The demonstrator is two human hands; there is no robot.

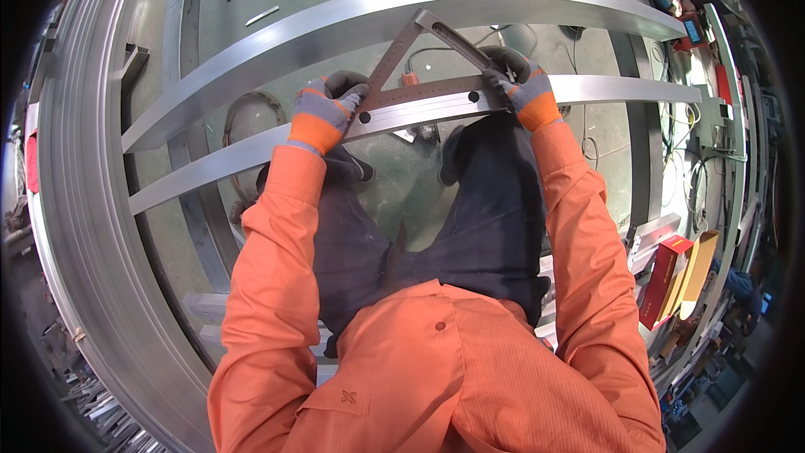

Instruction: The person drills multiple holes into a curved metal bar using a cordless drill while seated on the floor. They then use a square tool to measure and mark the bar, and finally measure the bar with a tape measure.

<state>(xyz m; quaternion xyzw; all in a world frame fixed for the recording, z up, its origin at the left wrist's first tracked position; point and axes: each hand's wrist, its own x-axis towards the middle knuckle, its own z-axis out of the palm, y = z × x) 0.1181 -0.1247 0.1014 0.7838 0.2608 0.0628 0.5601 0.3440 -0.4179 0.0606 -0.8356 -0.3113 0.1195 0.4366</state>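
Between my hands is a triangle square (396, 54), a metal frame with an open middle and its peak pointing away from me. Its long side lies along a silver metal bar (419, 113), which has two dark round holes. My left hand (327, 107), in a grey and orange glove, is closed on the square's left corner. At the opposite corner my right hand (523, 91), gloved alike, is closed with its fingertips pinching the frame. Parts of the bar behind both hands are hidden.
A wider silver bar (335, 25) runs across farther away. Long metal profiles (92, 159) are stacked at the left. An open red and yellow box (671, 281) lies at the right, near cables (700, 176). Below the bar, a red-ended tool (409, 79) is on the floor.
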